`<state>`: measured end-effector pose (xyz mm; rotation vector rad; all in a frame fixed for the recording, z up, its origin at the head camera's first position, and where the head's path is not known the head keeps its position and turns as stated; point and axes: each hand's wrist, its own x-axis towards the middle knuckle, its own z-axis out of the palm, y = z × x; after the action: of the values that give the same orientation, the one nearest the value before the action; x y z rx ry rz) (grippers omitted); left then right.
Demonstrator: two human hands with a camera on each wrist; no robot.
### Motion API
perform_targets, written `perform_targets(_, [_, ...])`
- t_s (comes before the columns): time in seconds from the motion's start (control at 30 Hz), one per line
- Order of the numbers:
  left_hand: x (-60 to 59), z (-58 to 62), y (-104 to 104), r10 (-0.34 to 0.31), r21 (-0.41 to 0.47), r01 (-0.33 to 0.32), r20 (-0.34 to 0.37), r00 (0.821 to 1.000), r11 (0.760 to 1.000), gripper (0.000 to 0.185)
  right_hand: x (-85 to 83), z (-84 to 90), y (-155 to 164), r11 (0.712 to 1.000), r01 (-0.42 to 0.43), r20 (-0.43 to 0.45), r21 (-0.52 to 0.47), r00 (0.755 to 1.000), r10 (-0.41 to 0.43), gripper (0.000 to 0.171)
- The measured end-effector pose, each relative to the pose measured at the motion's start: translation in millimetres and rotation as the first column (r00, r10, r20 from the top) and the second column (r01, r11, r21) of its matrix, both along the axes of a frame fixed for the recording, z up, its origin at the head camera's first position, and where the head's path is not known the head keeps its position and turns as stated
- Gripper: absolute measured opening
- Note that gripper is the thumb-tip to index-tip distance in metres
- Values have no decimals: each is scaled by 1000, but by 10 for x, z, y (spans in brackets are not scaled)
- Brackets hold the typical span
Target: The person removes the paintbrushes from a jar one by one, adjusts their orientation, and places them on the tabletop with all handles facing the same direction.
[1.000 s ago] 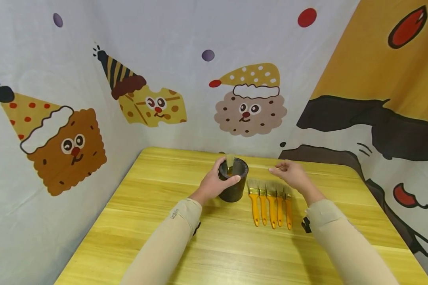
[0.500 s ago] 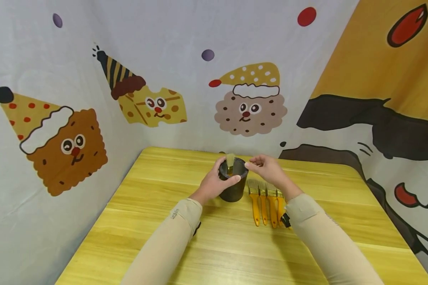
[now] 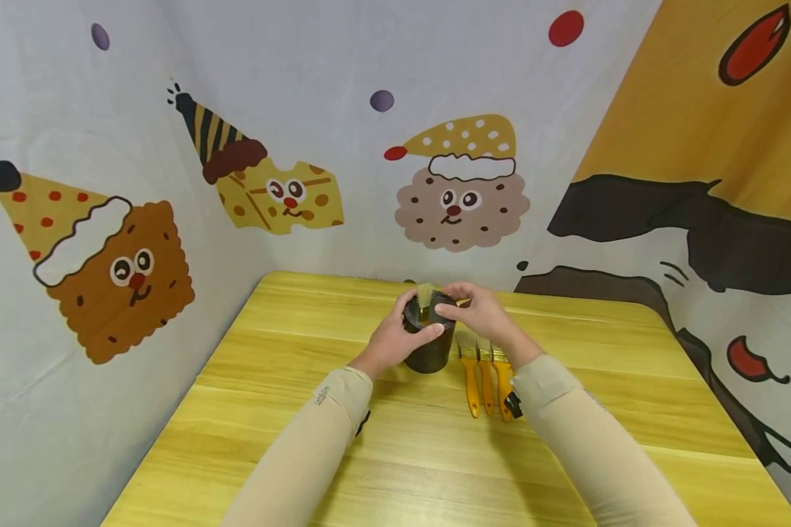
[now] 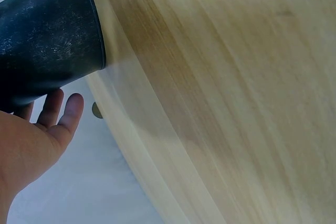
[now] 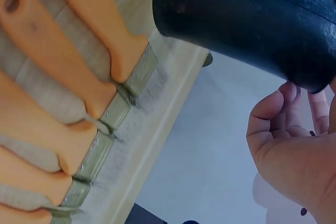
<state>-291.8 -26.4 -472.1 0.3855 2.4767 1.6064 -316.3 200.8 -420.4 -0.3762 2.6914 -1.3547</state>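
A black cup [image 3: 428, 357] stands upright at the middle back of the table. My left hand [image 3: 394, 338] grips its left side, thumb in front. In the left wrist view this hand [image 4: 31, 145] lies along the dark wall of the cup [image 4: 50, 38]. A paintbrush [image 3: 425, 297] stands inside the cup, bristles up. My right hand [image 3: 480, 316] is at the cup's right rim, thumb over the opening. The right wrist view has its curled fingertips against the cup's wall [image 5: 236, 19]. Orange-handled paintbrushes [image 3: 471, 388] lie side by side right of the cup, some hidden by my right arm.
The wooden table [image 3: 257, 424] has a cartoon-printed cloth [image 3: 343, 44] rising behind its back edge. Several paintbrushes lie in a row in the right wrist view, bristles near the table's far edge.
My right hand has moved left from beyond the row of paintbrushes to the cup's rim. The arm now covers part of that row. My left hand and the cup have stayed put.
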Motion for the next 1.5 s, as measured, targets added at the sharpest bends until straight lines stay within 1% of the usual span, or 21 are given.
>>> perform_targets(0.3, [-16,-30,5,-4,-11,4,-8,1000,1000,96,-47,-64,-90,999,26,1,-23,1000,-26,61])
perform_targets(0.47, [-14,-23,0,-8,-13,8,-10,1000,1000,95,-64,-88,-102,999,17,4,-44,1000,-16,59])
perform_targets(0.6, [-7,-11,-3,-14,-8,14,-13,1000,1000,94,-67,-81,-112,999,12,7,-43,1000,-11,59])
perform_targets(0.83, [-7,1,2,-18,21,18,-25,1000,1000,91,-78,-70,-125,999,24,45,-45,999,-22,56])
perform_targets(1.0, [2,3,6,-7,7,7,-19,1000,1000,93,-81,-71,-128,999,16,52,-43,999,-14,55])
perform_targets(1.23, [-1,5,10,-11,15,11,-27,1000,1000,90,-65,-65,-150,997,28,80,-74,997,-22,42])
perform_targets(1.33, [-5,3,8,-10,14,10,-20,1000,1000,91,-61,-54,-157,998,28,87,-57,996,-23,42])
perform_targets(1.5, [-14,0,9,-4,3,4,-19,1000,1000,93,-65,-27,-170,1000,-12,88,-2,996,12,51])
